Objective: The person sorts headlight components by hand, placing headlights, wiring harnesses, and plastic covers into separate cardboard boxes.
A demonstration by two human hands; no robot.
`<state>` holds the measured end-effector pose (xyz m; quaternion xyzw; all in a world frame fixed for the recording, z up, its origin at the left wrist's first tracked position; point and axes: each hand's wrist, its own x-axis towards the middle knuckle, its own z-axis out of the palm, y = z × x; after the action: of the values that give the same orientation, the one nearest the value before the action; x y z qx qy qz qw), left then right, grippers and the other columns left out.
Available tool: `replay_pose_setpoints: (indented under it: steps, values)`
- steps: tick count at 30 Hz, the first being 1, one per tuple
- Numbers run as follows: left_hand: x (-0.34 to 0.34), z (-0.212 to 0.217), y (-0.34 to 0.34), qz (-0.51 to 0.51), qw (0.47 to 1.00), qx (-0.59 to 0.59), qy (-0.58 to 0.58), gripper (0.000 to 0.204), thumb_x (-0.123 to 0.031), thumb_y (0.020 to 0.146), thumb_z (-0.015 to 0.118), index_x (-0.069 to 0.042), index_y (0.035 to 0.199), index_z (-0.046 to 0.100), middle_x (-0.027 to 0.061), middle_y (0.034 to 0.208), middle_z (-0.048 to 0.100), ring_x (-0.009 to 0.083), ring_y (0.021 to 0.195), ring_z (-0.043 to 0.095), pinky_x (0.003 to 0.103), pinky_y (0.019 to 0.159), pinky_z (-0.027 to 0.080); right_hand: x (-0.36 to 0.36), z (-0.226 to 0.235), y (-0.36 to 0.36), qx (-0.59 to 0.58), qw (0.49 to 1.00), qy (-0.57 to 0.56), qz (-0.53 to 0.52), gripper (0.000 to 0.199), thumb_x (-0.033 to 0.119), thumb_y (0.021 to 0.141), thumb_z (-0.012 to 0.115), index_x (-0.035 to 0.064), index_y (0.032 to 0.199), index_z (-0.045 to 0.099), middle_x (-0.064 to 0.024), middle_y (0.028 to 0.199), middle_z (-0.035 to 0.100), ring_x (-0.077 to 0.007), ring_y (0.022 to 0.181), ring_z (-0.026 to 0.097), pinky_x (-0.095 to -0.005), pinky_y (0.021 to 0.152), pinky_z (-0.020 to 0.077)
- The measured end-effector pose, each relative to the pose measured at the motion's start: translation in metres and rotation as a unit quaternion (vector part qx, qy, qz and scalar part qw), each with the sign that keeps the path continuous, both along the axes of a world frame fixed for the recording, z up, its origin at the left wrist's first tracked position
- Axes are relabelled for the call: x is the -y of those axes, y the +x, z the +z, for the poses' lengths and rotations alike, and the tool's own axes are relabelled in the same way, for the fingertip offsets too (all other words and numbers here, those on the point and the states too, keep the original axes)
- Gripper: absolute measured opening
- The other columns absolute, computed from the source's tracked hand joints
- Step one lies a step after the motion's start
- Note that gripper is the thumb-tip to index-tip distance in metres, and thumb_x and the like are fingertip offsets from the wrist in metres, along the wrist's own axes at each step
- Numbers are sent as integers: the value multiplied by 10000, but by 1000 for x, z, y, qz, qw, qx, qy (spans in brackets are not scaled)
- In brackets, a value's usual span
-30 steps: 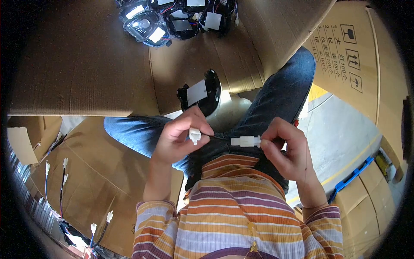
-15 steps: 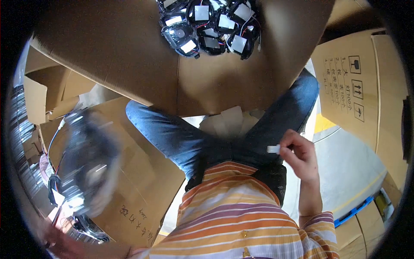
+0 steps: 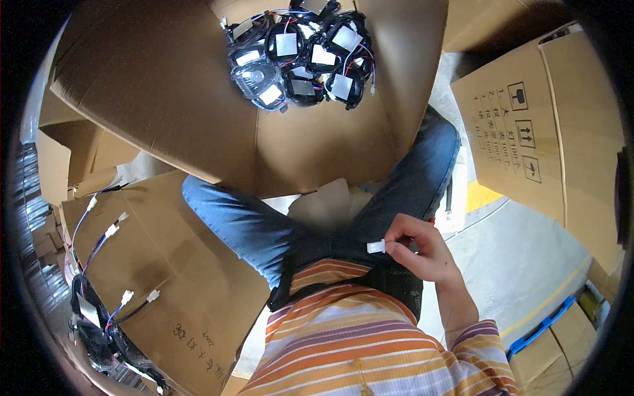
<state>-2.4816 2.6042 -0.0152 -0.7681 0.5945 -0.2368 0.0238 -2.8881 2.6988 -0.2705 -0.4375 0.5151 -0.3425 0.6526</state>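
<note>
White connector (image 3: 376, 247); blue jeans (image 3: 251, 224); orange/purple/white striped shirt (image 3: 370, 343); brown cardboard boxes (image 3: 158, 86); black lamp units (image 3: 297, 56).

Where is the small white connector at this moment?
In the head view, right of centre: the white connector is pinched in the right hand, over the lap, above the striped shirt.

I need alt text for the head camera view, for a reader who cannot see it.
A seated person's right hand pinches a small white plastic connector above their lap; the left hand is out of view. Ahead, black lamp units with coloured wires lie heaped on a cardboard flap; wire harnesses rest on a carton at the person's left.
</note>
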Motion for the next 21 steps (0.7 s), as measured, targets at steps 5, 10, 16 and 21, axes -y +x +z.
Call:
replay_pose_setpoints:
  steps: [5,10,16,21]
  values:
    - [-26,28,40,129,973,57,183,421,-263,781,450,-5,1112,418,125,1077,457,218,969,443,308,830,339,8,-19,-1,22,999,30,-4,62,69,711,535,13,727,514,-54,707,480,-101,606,470,-203,526,377]
    - [-40,-56,152,196,975,7,108,370,-301,782,441,-39,1042,468,151,992,511,293,930,487,325,771,390,2,-12,-10,-23,984,92,-150,51,14,646,509,37,678,476,6,656,408,-64,593,375,-171,481,304]
    - [-45,-34,74,101,972,154,146,456,-236,738,534,-87,1139,374,153,1170,379,322,1027,407,380,838,347,18,-31,-14,-27,997,40,-63,50,35,676,523,42,686,475,18,646,393,-45,569,346,-161,474,271]
    - [-36,-66,-57,-131,951,-184,-210,371,-165,727,523,42,1027,453,190,1042,481,293,939,478,366,809,381,32,-27,20,18,992,111,-57,60,53,692,551,20,720,511,-13,676,460,-76,578,424,-194,488,330]
